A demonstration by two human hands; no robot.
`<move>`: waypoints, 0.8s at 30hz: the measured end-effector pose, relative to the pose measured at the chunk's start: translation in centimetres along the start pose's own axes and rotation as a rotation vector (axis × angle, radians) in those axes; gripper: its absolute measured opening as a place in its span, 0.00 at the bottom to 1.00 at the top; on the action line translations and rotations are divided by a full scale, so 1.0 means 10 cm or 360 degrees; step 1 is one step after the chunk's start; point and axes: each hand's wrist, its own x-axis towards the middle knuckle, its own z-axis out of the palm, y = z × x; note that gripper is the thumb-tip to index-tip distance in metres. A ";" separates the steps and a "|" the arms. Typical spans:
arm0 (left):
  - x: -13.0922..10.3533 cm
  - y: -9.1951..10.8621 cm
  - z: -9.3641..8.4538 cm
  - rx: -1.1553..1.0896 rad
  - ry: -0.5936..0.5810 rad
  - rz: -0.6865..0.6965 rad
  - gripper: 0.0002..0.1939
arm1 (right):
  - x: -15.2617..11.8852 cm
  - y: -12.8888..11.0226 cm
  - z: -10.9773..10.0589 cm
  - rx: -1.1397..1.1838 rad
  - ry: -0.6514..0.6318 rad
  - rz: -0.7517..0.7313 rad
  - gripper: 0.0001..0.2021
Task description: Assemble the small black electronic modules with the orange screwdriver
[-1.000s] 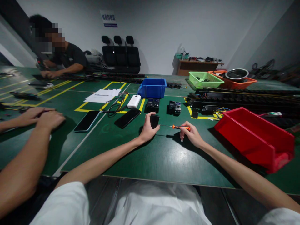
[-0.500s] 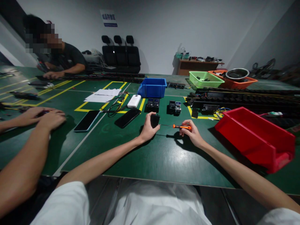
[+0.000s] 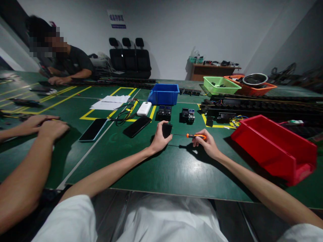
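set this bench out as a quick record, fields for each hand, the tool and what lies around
left hand: holds black block
right hand: holds screwdriver
screwdriver: orange and black handle, shaft toward the block, tip contact too small to tell
beyond the hands: blue bin, white power bank
left side: two phones, a co-worker's hands
right side: red bin
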 end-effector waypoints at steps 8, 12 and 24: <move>-0.01 0.00 -0.01 0.0017 -0.0011 0.0009 0.31 | 0.00 -0.04 0.02 0.0009 -0.0040 0.0038 0.12; -0.01 -0.01 -0.01 0.0033 -0.0034 0.0014 0.31 | 0.00 -0.03 0.02 0.0045 -0.0060 0.0071 0.12; 0.01 -0.02 0.00 0.0022 -0.0034 0.0008 0.30 | 0.02 0.03 -0.01 0.0113 -0.0022 0.0040 0.16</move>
